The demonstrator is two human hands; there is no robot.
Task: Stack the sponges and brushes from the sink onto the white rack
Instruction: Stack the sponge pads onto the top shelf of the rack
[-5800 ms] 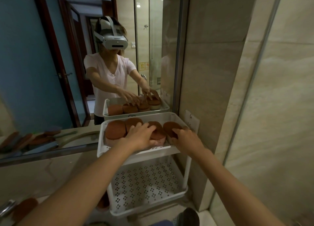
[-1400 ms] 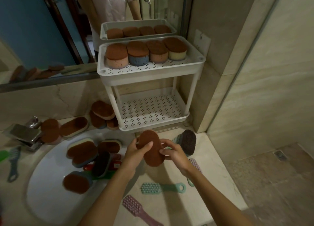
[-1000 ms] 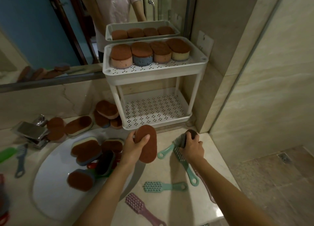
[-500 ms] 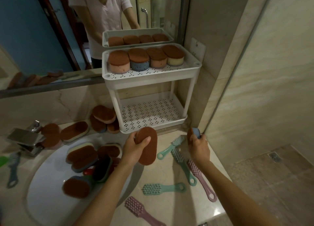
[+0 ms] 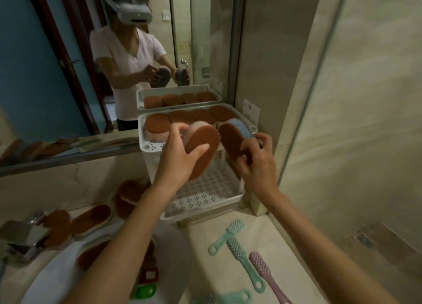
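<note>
Brown scouring faces mark both sponges that the person holds up in front of the white rack [image 5: 149,147]. The left hand [image 5: 177,159] is closed around a pink-backed sponge [image 5: 202,149], thumb across its brown face and fingers behind, tilted on edge just before the upper shelf. The right hand [image 5: 257,161] grips a blue-backed sponge [image 5: 233,139] the same way, fingers curled over its lower end, near the rack's right corner; the two sponges are close together but apart. On the upper shelf sits a row of sponges [image 5: 157,123], brown side up. The lower shelf [image 5: 205,195] shows only its perforated floor. More sponges [image 5: 91,218] lie on the counter left of the rack, beside the metal tap [image 5: 21,235], and others rest in the white sink [image 5: 59,271]. Green and pink brushes [image 5: 239,255] lie on the counter to the right of the sink, well below the hands.
</note>
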